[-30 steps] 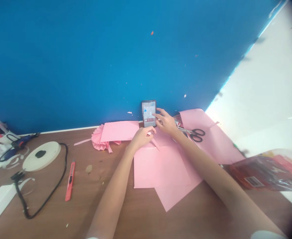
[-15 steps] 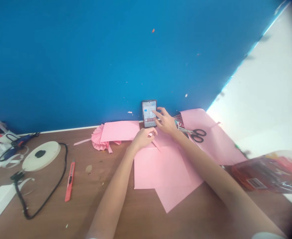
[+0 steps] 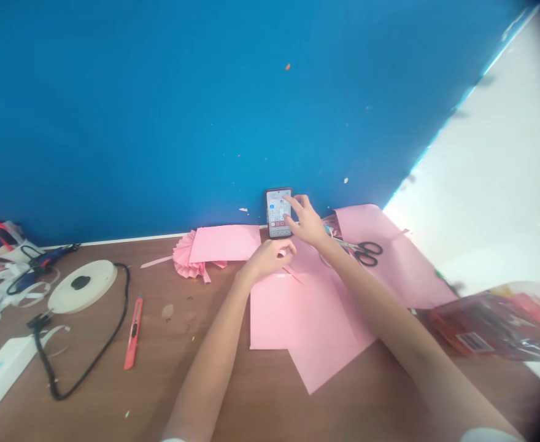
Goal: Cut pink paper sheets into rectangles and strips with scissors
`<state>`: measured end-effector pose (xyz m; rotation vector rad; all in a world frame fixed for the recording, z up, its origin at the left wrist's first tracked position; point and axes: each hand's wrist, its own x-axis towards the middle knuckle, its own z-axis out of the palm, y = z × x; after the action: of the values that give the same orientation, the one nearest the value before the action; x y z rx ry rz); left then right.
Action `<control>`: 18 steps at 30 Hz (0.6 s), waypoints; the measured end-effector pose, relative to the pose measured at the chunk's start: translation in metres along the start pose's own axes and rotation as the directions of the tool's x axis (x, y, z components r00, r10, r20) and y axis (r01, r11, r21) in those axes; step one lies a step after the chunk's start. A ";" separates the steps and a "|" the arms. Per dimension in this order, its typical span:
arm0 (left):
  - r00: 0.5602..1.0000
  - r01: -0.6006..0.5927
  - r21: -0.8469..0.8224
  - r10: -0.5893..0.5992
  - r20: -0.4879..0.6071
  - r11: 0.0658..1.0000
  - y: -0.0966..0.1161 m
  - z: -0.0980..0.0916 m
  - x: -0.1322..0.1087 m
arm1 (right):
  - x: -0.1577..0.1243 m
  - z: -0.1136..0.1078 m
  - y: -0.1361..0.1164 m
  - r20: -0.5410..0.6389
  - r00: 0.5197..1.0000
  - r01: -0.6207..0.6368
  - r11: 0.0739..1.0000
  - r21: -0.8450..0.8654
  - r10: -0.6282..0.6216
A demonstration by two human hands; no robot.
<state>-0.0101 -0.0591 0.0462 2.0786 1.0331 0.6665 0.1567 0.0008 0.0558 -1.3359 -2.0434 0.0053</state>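
A smartphone [image 3: 273, 228] with a lit screen of icons leans upright against the blue wall. My right hand [image 3: 310, 224] is at its right side, fingers apart, the index finger over the upper part of the screen and the thumb near its edge. Just below the phone, my left hand [image 3: 270, 258] has its fingers curled together above the pink paper sheets [image 3: 297, 313]. Something small and pale shows between those fingers; I cannot make it out. Close under that hand lies a thin pink paper strip [image 3: 294, 274].
Left of the hands lie a folded pink paper [image 3: 226, 244] and a pleated pink rosette [image 3: 183, 258]. Scissors [image 3: 366, 253] rest on pink paper at right. A red cutter knife [image 3: 133, 334], a cream disc [image 3: 83, 285] with black cord, and a plastic-wrapped pack [image 3: 495, 325] are also around.
My right index finger has moved up the phone's screen. My left hand stays low in front of the phone, nearly in place. The whole view has shifted slightly.
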 end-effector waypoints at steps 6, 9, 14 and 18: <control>0.997 0.016 0.014 -0.017 0.072 1.000 -0.001 -0.006 0.000 | 0.006 -0.002 0.000 -0.099 0.993 -0.051 0.995 0.085 0.059; 0.993 0.032 -0.025 -0.029 0.117 0.999 -0.002 -0.009 0.000 | 0.000 -0.007 0.001 -0.180 0.978 -0.064 0.976 0.208 0.102; 0.994 -0.004 -0.120 0.017 0.110 0.993 -0.001 -0.012 0.001 | -0.022 -0.011 -0.005 0.089 0.992 -0.120 0.811 0.572 0.083; 0.992 0.024 -0.195 0.000 0.126 0.981 0.004 -0.018 -0.001 | -0.042 -0.016 -0.014 0.353 0.936 -0.271 0.635 0.724 -0.003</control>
<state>-0.0213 -0.0547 0.0607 1.9156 0.8721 0.5977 0.1641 -0.0456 0.0509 -0.9433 -1.8158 1.1213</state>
